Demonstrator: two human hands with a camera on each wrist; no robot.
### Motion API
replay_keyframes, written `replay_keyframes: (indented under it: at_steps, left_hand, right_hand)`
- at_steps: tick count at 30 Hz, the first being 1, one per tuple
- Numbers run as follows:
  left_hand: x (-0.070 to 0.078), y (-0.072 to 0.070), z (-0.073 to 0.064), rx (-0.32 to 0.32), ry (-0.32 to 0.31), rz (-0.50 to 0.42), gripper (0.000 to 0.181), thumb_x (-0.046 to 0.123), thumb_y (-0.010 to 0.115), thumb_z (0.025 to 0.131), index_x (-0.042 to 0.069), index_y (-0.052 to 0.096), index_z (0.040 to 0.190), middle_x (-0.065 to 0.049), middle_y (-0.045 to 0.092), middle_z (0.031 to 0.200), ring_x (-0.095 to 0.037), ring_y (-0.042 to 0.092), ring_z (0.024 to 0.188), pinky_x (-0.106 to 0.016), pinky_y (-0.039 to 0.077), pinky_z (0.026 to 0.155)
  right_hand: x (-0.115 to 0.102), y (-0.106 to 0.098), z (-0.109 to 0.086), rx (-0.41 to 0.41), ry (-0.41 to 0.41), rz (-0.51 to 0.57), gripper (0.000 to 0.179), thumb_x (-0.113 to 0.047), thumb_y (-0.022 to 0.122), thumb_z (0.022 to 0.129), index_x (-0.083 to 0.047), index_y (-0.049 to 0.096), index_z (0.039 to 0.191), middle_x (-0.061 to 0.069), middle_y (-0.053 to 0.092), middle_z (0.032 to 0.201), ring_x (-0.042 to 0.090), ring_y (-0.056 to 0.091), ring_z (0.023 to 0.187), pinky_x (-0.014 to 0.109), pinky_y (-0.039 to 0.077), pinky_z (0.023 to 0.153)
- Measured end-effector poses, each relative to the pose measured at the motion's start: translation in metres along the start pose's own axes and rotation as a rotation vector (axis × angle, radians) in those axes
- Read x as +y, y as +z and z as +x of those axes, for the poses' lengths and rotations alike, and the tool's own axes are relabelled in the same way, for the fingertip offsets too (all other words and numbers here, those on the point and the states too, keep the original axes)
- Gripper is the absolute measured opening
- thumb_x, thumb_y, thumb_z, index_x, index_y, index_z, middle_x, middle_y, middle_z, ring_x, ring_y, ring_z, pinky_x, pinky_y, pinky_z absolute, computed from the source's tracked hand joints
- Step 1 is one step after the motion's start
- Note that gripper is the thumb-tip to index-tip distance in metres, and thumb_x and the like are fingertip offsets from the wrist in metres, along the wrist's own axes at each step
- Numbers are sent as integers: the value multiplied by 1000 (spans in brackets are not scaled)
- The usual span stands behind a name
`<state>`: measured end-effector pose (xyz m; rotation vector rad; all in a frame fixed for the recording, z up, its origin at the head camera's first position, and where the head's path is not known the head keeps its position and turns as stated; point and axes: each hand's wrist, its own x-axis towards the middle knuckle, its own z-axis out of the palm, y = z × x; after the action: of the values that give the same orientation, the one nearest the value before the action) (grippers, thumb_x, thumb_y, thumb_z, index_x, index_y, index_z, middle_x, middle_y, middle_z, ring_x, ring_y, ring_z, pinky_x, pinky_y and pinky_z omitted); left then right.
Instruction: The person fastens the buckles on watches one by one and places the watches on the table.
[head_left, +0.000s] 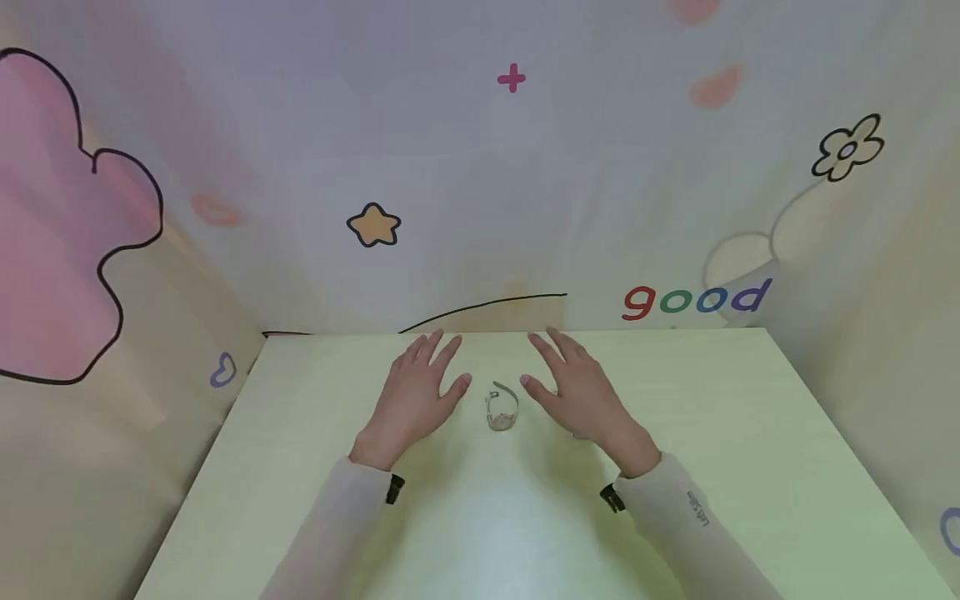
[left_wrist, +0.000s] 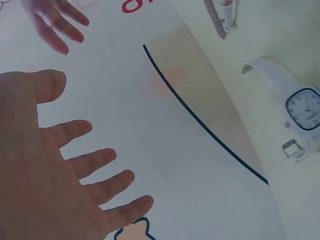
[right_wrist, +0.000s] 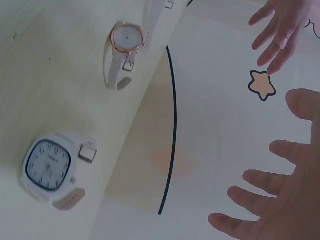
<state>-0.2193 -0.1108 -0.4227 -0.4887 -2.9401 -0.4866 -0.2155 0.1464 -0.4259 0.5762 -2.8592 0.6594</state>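
Observation:
Both hands are held apart over the pale table (head_left: 495,517), fingers spread and straight. Between the left hand (head_left: 412,400) and the right hand (head_left: 588,400) lies a small wristwatch (head_left: 502,419) with a looped pale strap. In the right wrist view, this round watch (right_wrist: 126,37) shows a rose-gold rim. A white square-faced watch (right_wrist: 48,165) lies nearer the right hand, mostly hidden under it in the head view. In the left wrist view, a white watch (left_wrist: 305,109) with a dark-edged dial lies beside the left hand, which covers it in the head view. Neither hand touches a watch.
A printed cloth backdrop (head_left: 450,150) rises behind the table's far edge and along both sides. It bears a star (head_left: 373,225), a flower (head_left: 847,150) and the word "good" (head_left: 697,300). Light sleeves (head_left: 330,525) with black clips cover the forearms.

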Motion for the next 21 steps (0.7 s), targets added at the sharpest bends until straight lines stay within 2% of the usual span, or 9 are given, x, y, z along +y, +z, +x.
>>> replay_keyframes:
  at_steps: [6,15,21]
  left_hand:
    - [-19,5,-7,43,-16,-57,60,46,46,101,19,34,153,-10,31,160,-34,32,146,-58,37,109]
    - [-44,3,-15,52,-98,-132,58,41,47,101,15,35,152,-13,35,157,-37,38,141,-59,46,99]
    - [-55,7,-20,39,-139,-187,57,40,48,101,14,37,150,-14,39,154,-39,44,136,-60,49,93]
  right_hand:
    - [-17,20,5,44,18,103,63,-39,56,98,-16,35,152,13,35,157,36,37,143,57,44,103]
    - [-37,38,15,46,34,253,60,-37,55,98,-17,36,151,10,40,154,34,42,140,54,42,107]
    - [-45,50,22,33,55,281,60,-35,56,98,-15,35,152,10,42,153,34,50,133,51,45,104]
